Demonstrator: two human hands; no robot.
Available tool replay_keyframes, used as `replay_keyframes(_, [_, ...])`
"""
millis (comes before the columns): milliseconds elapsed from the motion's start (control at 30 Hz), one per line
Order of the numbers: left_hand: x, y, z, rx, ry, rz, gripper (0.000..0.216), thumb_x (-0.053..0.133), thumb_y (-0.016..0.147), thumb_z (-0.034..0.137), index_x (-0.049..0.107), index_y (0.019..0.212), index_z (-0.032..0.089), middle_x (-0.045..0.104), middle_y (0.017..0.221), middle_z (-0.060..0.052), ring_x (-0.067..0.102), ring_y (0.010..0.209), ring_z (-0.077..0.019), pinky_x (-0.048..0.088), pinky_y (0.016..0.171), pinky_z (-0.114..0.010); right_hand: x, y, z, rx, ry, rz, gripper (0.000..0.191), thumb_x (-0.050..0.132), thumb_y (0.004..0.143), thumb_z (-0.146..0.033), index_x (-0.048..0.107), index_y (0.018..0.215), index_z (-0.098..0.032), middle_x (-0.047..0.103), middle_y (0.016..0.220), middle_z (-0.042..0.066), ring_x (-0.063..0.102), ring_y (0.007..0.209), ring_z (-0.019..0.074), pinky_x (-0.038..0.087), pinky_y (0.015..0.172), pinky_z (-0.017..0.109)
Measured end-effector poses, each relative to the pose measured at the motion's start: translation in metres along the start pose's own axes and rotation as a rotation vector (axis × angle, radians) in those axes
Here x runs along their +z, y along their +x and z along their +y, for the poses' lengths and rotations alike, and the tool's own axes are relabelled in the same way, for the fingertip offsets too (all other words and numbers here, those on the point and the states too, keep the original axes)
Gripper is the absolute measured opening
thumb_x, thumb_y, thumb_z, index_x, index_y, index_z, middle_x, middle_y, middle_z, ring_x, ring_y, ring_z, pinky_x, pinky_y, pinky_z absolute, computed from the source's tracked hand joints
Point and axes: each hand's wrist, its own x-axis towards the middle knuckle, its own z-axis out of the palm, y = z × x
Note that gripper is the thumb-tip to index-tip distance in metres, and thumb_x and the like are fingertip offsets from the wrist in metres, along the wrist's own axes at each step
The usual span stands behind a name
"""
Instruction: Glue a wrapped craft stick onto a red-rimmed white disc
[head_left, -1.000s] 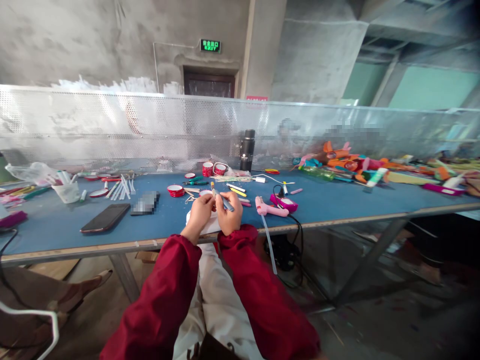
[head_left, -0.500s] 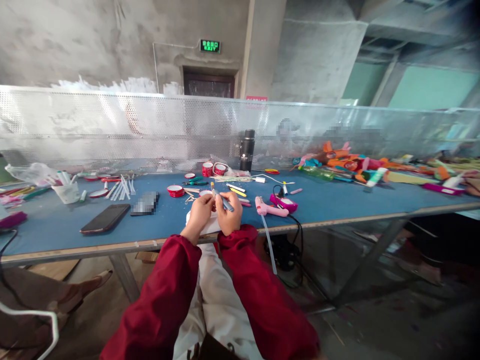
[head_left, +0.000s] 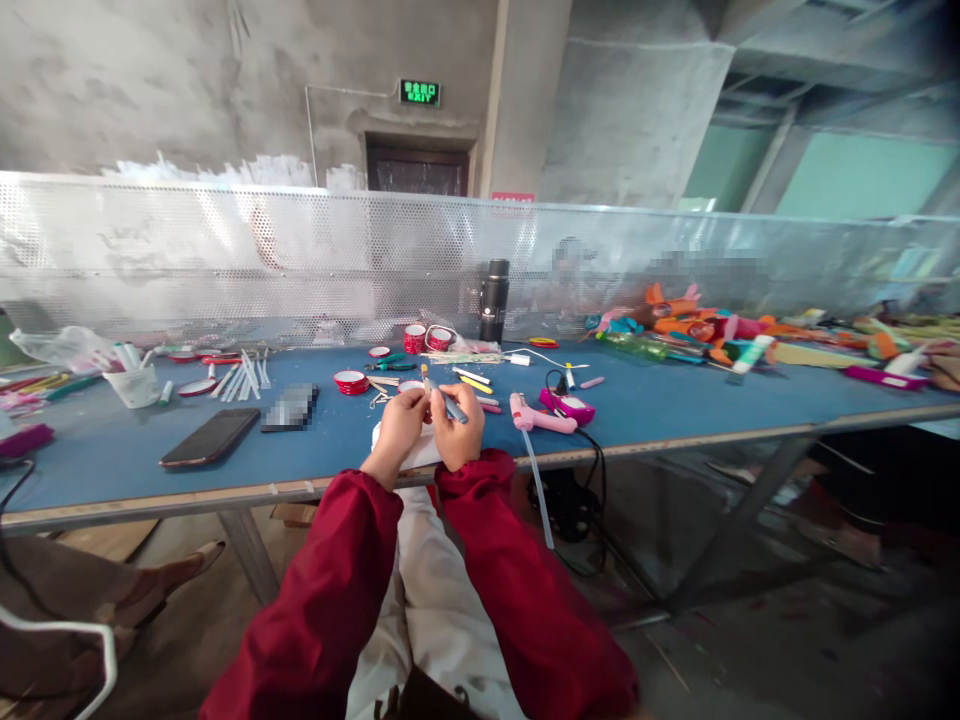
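At the table's front edge my left hand (head_left: 403, 428) pinches a small, thin stick-like piece with a yellow-orange tip (head_left: 424, 371); its lower part is hidden by my fingers. My right hand (head_left: 459, 432) is closed around a grey-blue marker (head_left: 454, 409), whose front end meets the fingers of my left hand. Both hands touch or nearly touch each other. Beneath them lies something white (head_left: 421, 453), mostly covered. Just beyond are white and yellow pens (head_left: 475, 383), red tape rolls (head_left: 351, 381) and pliers (head_left: 389, 366).
A pink glue gun (head_left: 541, 416) with a long glue stick lies right of my hands, beside a magenta box (head_left: 568, 405). A phone (head_left: 211, 437) and a white cup of markers (head_left: 133, 386) are left. A black flask (head_left: 494, 302) stands behind; colourful pieces (head_left: 679, 325) lie right.
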Motion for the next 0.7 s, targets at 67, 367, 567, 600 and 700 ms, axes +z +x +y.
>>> replay_keyframes(67, [0.0002, 0.0005, -0.0004, -0.010, 0.002, 0.004, 0.030, 0.058, 0.084, 0.042, 0.058, 0.066, 0.019, 0.054, 0.060, 0.001, 0.045, 0.057, -0.0125, 0.033, 0.055, -0.025, 0.0004, -0.0001, 0.0009, 0.012, -0.009, 0.021, 0.019, 0.059, 0.100, -0.040, 0.063, 0.093, -0.022, 0.069, 0.085, 0.005, 0.067, 0.079, 0.0194, 0.054, 0.076, 0.033])
replay_keyframes(367, [0.0004, 0.0010, -0.0011, -0.011, 0.010, 0.001, 0.029, 0.057, 0.085, 0.042, 0.060, 0.067, 0.019, 0.054, 0.060, 0.001, 0.045, 0.057, -0.0127, 0.032, 0.054, -0.025, -0.0006, -0.0006, -0.0001, 0.013, -0.016, 0.001, 0.019, 0.058, 0.100, -0.040, 0.063, 0.094, -0.022, 0.070, 0.086, 0.006, 0.067, 0.080, 0.0191, 0.054, 0.077, 0.033])
replay_keyframes(567, [0.0003, -0.0002, 0.0020, -0.016, 0.002, -0.001, 0.030, 0.058, 0.086, 0.042, 0.058, 0.066, 0.020, 0.054, 0.061, 0.001, 0.047, 0.057, -0.0124, 0.035, 0.056, -0.025, 0.0001, -0.0010, 0.0010, 0.052, -0.012, 0.042, 0.021, 0.058, 0.100, -0.042, 0.062, 0.093, -0.022, 0.069, 0.084, 0.005, 0.067, 0.079, 0.0195, 0.054, 0.075, 0.033])
replay_keyframes(600, [0.0003, -0.0001, 0.0011, -0.015, 0.003, 0.001, 0.030, 0.058, 0.086, 0.042, 0.058, 0.066, 0.020, 0.054, 0.061, 0.001, 0.047, 0.057, -0.0125, 0.034, 0.056, -0.025, -0.0001, -0.0010, 0.0007, 0.046, -0.011, 0.037, 0.020, 0.058, 0.100, -0.041, 0.062, 0.093, -0.022, 0.069, 0.084, 0.005, 0.067, 0.079, 0.0195, 0.054, 0.075, 0.033])
replay_keyframes(700, [0.0005, 0.0009, -0.0031, 0.001, 0.002, 0.003, 0.030, 0.058, 0.086, 0.042, 0.058, 0.065, 0.020, 0.055, 0.060, 0.001, 0.046, 0.058, -0.0127, 0.033, 0.055, -0.024, -0.0014, -0.0008, -0.0010, 0.016, -0.014, -0.009, 0.019, 0.059, 0.099, -0.040, 0.063, 0.093, -0.022, 0.070, 0.086, 0.005, 0.067, 0.079, 0.0192, 0.054, 0.075, 0.033])
